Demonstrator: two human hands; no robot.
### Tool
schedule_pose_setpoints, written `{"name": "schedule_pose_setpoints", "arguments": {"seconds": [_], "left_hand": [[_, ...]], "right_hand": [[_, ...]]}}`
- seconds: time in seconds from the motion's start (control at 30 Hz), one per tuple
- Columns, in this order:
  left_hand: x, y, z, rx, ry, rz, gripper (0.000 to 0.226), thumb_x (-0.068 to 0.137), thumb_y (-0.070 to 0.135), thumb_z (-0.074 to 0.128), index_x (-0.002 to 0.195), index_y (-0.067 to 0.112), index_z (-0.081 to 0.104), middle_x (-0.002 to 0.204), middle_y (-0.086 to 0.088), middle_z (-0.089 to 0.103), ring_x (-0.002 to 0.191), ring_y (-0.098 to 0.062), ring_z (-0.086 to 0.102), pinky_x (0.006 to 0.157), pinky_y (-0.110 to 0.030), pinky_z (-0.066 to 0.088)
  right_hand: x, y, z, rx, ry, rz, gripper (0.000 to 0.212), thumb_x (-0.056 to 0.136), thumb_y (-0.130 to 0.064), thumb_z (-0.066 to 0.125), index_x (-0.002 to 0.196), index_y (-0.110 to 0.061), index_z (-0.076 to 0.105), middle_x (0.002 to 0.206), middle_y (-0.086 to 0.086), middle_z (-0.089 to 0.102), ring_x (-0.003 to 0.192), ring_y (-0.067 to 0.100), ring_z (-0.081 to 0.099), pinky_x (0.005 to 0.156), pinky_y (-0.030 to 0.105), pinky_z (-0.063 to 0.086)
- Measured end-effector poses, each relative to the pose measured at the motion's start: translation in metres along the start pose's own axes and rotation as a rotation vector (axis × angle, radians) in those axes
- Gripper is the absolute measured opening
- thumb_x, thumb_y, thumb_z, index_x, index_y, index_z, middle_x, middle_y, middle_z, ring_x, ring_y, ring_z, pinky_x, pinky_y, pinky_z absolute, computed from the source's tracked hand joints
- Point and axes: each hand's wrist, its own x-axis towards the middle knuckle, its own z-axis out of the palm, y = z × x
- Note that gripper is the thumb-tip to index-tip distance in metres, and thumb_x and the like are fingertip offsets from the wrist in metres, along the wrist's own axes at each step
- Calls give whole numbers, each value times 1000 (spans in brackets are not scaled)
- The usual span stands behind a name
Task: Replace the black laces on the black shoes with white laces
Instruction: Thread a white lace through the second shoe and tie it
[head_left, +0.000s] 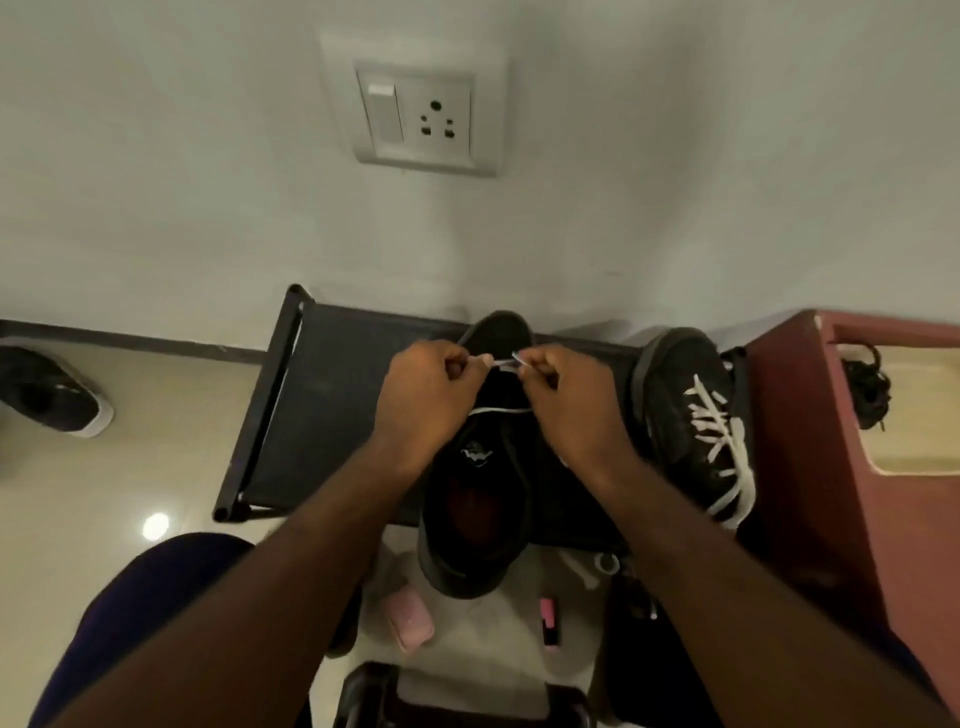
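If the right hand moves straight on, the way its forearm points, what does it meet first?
Most likely the left hand: the right hand points toward it, with only a short piece of lace between them. Depth is hard to judge.

Domestic room: glossy tiled floor, wall socket with switch, low black shoe rack, red cabinet.
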Motion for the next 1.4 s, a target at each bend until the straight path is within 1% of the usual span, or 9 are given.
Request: {"name": "schedule_pose_setpoints", "arguments": {"seconds": [0.17, 0.3, 0.37, 0.47, 0.6, 0.7, 0.83, 0.97, 1.4], "left_hand": [[14, -9, 2, 91, -206, 78, 19, 86, 24, 72, 103, 16, 72, 97, -2, 62, 84, -13, 59, 76, -29, 49], [30, -16, -15, -32, -188, -80, 13, 92, 14, 63, 91, 21, 74, 77, 3, 68, 59, 3, 56, 53, -9, 42], [39, -23, -28, -66, -37, -214, 14, 95, 19, 60, 95, 19, 74, 78, 6, 68, 60, 5, 55, 52, -6, 38], [38, -19, -33, -10, 97, -149, 16, 95, 29, 60, 93, 18, 72, 78, 10, 65, 71, -2, 60, 55, -2, 37], [18, -3, -1, 45, -146, -11, 26, 89, 47, 65, 93, 24, 74, 88, 6, 64, 76, -3, 60, 66, -18, 47], [18, -3, 9, 115, -126, -3, 19, 86, 37, 72, 93, 20, 73, 98, 1, 63, 81, -9, 58, 70, -22, 45], [26, -1, 4, 138, -184, -101, 14, 86, 30, 74, 82, 18, 67, 85, -1, 67, 71, -9, 59, 61, -20, 42], [28, 3, 2, 143, -235, -137, 16, 89, 31, 70, 85, 16, 69, 89, -3, 69, 85, -14, 64, 71, -27, 50], [29, -1, 5, 78, -235, -105, 12, 92, 27, 66, 85, 17, 67, 83, 3, 64, 71, -1, 55, 55, -8, 36]], "right_hand": [[27, 9, 0, -5, 8, 76, 18, 95, -11, 63, 107, -10, 76, 98, 2, 75, 87, 12, 69, 85, 26, 54], [30, 25, -9, 112, -14, 157, 16, 96, -11, 62, 105, -21, 71, 84, -10, 70, 68, -4, 63, 66, 14, 49], [28, 28, -8, 151, -25, 155, 20, 95, -9, 61, 105, -25, 67, 84, -10, 70, 68, -2, 64, 68, 17, 51], [22, 26, -3, 85, -62, 82, 20, 95, -7, 60, 104, -17, 75, 90, -7, 73, 76, 0, 65, 79, 25, 55], [22, 21, 0, -53, -126, -8, 18, 93, -16, 68, 107, -12, 76, 101, 6, 72, 88, 13, 66, 87, 30, 53], [18, 15, 1, -110, -164, -74, 17, 93, -21, 68, 104, -13, 77, 95, 6, 67, 85, 15, 61, 81, 31, 50], [15, 12, 7, -238, -175, -83, 17, 94, -26, 66, 101, -15, 77, 96, 4, 64, 84, 14, 57, 78, 28, 44], [16, 10, 11, -181, -122, -15, 11, 94, -22, 66, 88, -15, 72, 91, 1, 62, 75, 9, 54, 74, 27, 43], [20, 18, 11, -37, -109, 42, 10, 93, -22, 66, 87, -16, 71, 80, -7, 66, 73, 4, 61, 69, 19, 48]]}}
